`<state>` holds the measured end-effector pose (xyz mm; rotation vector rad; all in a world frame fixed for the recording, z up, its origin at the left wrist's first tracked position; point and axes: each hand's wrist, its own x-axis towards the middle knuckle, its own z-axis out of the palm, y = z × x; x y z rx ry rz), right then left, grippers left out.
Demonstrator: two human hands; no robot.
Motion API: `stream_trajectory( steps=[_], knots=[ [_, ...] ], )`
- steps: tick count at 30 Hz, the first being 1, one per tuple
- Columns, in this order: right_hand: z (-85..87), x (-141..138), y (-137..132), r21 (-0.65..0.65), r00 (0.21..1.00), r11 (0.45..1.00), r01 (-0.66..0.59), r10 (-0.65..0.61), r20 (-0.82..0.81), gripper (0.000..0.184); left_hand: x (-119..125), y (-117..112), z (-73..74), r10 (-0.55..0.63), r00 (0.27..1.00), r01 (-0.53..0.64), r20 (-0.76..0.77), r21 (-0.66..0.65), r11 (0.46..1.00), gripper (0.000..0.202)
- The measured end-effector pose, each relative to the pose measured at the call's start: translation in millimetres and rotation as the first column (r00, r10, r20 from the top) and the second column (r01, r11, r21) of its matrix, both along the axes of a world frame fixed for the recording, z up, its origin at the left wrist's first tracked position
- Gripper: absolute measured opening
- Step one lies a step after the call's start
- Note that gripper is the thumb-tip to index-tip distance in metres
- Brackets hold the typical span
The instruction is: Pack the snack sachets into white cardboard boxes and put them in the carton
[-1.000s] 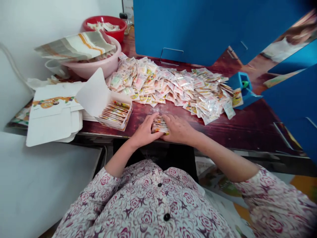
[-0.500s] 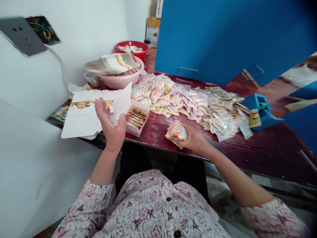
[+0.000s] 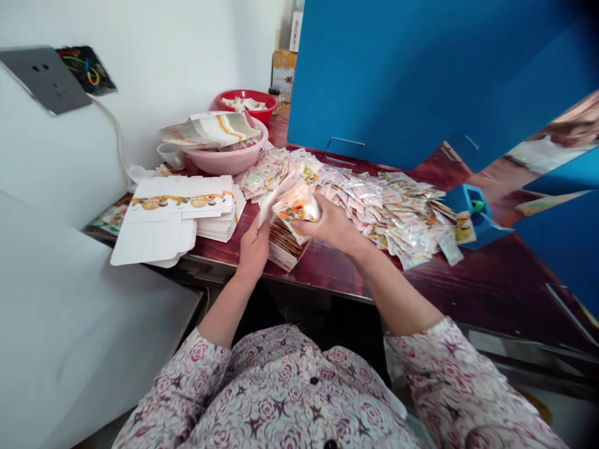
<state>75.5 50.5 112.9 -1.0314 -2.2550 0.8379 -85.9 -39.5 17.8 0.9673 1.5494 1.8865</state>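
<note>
At the table's front edge stands a small carton (image 3: 284,259), its lid raised, with a row of upright sachets (image 3: 284,238) inside. My left hand (image 3: 255,249) is closed on the carton's left side, by the lid flap. Gripped in my right hand (image 3: 334,226) is a bundle of printed sachets (image 3: 298,211), tilted over the carton's open top. That bundle hides the far part of the carton. Behind and to the right of both hands spreads a long heap of loose sachets (image 3: 397,215).
Flat white cartons (image 3: 159,231) are stacked at left. Behind them are a pink basin (image 3: 224,159) topped with folded packaging, a white cup (image 3: 171,154) and a red basin (image 3: 266,115). A blue panel (image 3: 374,81) borders the back; a blue holder (image 3: 468,206) stands right.
My right hand has brought the sachet bundle left and up, over the carton. My left hand, open beside the lid before, has closed on the carton, which now sits farther right.
</note>
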Motion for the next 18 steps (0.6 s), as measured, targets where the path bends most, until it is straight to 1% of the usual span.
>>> stream_trajectory(
  steps=[1, 3, 4, 6, 9, 13, 15, 17, 18],
  knots=[
    [-2.6, -7.1, 0.1, 0.083, 0.996, 0.996, 0.017, -0.024, 0.082, 0.077, 4.1, 0.6, -0.5, 0.007, 1.000, -0.007, 0.001, -0.001, 1.000, 0.042],
    [-10.7, -15.2, -1.5, 0.218, 0.968, 0.976, 0.012, -0.066, 0.242, 0.076, 7.7, 0.8, -2.2, 0.018, 1.000, -0.018, 0.001, 0.000, 1.000, 0.042],
    [-14.6, -17.2, -3.6, 0.265, 0.945, 0.964, -0.002, -0.085, 0.316, 0.072, 8.2, 0.4, -2.8, 0.018, 1.000, -0.018, -0.003, -0.003, 1.000, 0.042],
    [-20.2, -20.6, -9.9, 0.317, 0.892, 0.948, -0.028, -0.119, 0.436, 0.064, 8.7, -1.0, -3.0, 0.009, 1.000, -0.010, -0.023, -0.016, 1.000, 0.041],
    [-23.4, -30.3, -21.8, 0.341, 0.833, 0.939, -0.036, -0.160, 0.530, 0.063, 12.1, -3.9, 0.5, 0.002, 0.998, -0.004, -0.065, -0.027, 1.000, 0.041],
    [-24.4, -44.3, -29.3, 0.367, 0.813, 0.930, -0.024, -0.196, 0.548, 0.072, 17.2, -3.7, 3.9, 0.035, 0.989, -0.042, -0.147, -0.042, 0.998, 0.044],
    [-22.5, -42.2, -25.2, 0.323, 0.830, 0.945, -0.053, -0.138, 0.540, 0.078, 17.8, -2.0, 2.0, 0.047, 0.988, -0.054, -0.149, -0.040, 0.998, 0.047],
    [-17.9, -32.9, -16.6, 0.236, 0.859, 0.963, -0.130, -0.010, 0.512, 0.085, 17.4, -0.6, -1.5, 0.047, 0.992, -0.051, -0.120, -0.031, 0.998, 0.049],
    [-15.2, -26.8, -11.6, 0.199, 0.869, 0.964, -0.177, 0.058, 0.491, 0.086, 17.2, -0.4, -3.3, 0.040, 0.993, -0.043, -0.107, -0.026, 0.999, 0.048]
  ],
)
